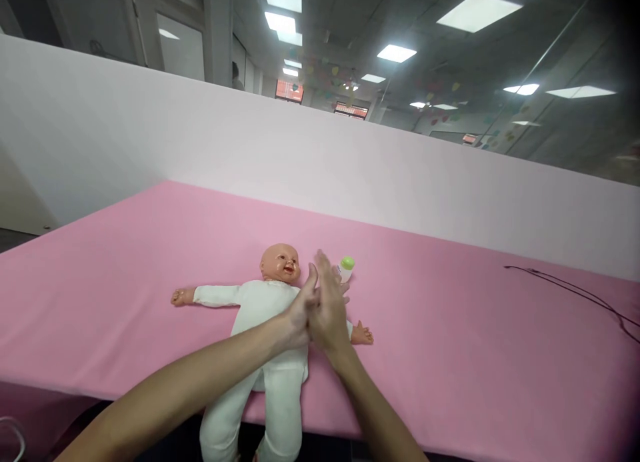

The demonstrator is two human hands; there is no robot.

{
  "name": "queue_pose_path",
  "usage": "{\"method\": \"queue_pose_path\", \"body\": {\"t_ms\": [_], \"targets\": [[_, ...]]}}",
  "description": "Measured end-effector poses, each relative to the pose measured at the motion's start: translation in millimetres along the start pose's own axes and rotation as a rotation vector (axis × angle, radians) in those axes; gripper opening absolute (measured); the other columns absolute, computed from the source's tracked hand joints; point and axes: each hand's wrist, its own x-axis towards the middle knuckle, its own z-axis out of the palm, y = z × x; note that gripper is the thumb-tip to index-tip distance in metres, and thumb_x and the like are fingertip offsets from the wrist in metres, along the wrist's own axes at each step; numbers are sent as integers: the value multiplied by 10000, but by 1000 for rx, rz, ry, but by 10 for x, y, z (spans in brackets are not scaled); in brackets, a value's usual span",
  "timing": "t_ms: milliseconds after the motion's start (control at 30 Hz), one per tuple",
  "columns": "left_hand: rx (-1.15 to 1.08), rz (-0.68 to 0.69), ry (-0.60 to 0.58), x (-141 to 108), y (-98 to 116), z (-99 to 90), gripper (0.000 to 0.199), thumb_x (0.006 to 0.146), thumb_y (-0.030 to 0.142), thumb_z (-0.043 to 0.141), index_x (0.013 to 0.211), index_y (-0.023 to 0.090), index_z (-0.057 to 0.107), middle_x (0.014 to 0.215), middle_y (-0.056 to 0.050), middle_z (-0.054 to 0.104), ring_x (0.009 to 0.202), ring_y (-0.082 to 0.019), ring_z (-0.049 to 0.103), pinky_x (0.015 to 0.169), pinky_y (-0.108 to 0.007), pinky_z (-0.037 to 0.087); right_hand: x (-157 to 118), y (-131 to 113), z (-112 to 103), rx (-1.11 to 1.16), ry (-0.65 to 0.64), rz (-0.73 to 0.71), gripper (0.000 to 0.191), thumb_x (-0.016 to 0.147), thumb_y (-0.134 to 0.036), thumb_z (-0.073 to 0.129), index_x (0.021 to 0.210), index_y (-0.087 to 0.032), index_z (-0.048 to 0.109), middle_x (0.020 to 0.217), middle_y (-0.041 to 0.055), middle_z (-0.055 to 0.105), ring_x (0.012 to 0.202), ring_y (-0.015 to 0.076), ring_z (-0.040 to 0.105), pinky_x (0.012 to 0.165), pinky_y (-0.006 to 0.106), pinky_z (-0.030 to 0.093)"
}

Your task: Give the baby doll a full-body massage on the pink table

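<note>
A baby doll (260, 302) in a white suit lies face up on the pink table (450, 329), arms spread, its legs hanging over the near edge. My left hand (299, 312) and my right hand (327, 302) are pressed together palm to palm above the doll's chest and its far arm. Neither hand holds anything. Just behind my right hand stands a small bottle with a green cap (346, 267); its lower part is hidden by my fingers.
A white partition wall (250, 149) runs along the far side of the table. A thin black cable (575, 292) lies on the pink cover at the far right. Ceiling lights and an office room show beyond the wall.
</note>
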Motion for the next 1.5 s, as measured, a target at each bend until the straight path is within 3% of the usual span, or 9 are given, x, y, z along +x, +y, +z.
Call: {"method": "queue_pose_path", "body": {"t_ms": [167,267,433,567,800,1000,1133,1300,1500], "targets": [[64,269,49,-185,118,-44,937,980,843,171,1633,230,446,1730,-95,346,1613,-320,281,1311,-471,266,60,237,-161,85,-92,220,825,1062,-690,345,1723,-248,124,1792,69,132,1658,276,136,1330,556,235],[438,470,160,-335,214,-308,785,1033,747,338,1664,283,386,1754,-37,287,1638,-274,210,1341,-448,154,-138,285,-133,46,-294,168,820,1059,-650,437,1721,-275,132,1787,53,145,1654,274,157,1340,554,213],[1197,308,210,-626,12,-827,786,1022,638,506,1669,211,375,1754,-89,235,1646,-307,160,1345,-505,93,-342,382,45,-13,-532,34,676,1088,-534,435,1688,-253,300,1743,82,304,1629,286,257,1330,567,255],[1582,254,121,-647,-179,-1029,822,1050,636,439,1693,148,283,1761,-127,169,1653,-288,122,1347,-511,60,-214,516,219,-68,-520,-11,612,1110,-456,328,1644,-165,403,1699,140,385,1610,293,309,1326,580,255],[1509,156,203,-938,-146,-1276,673,1106,575,303,1697,254,281,1764,-57,178,1651,-272,98,1344,-549,94,-238,587,159,-151,-376,193,691,1070,-620,397,1580,-164,495,1607,173,523,1527,347,453,1283,593,329],[1462,-14,296,-1498,-237,-1178,841,1044,643,457,1719,239,157,1765,-87,17,1639,-353,85,1312,-587,219,-626,178,45,-116,-558,359,824,1062,-673,351,1704,-168,240,1784,101,68,1661,308,51,1349,574,126],[1586,68,164,-1222,-269,-1033,801,1084,622,359,1718,177,156,1766,-123,79,1646,-303,84,1336,-558,157,-517,-24,250,-63,-637,237,745,1098,-599,300,1701,-165,240,1785,57,56,1662,267,-25,1356,533,104],[1529,78,344,-854,-234,-1252,763,1107,594,270,1717,148,163,1770,-130,82,1648,-293,34,1342,-556,114,-280,257,378,-114,-449,251,738,1085,-579,343,1673,-134,330,1744,107,290,1646,270,198,1357,520,137],[1397,-31,352,-1518,-312,-1243,796,1089,615,353,1722,203,101,1757,-118,14,1629,-339,128,1287,-567,299,-666,108,90,-70,-488,488,836,1070,-629,344,1702,-104,188,1782,96,83,1663,274,73,1359,526,119]]}}
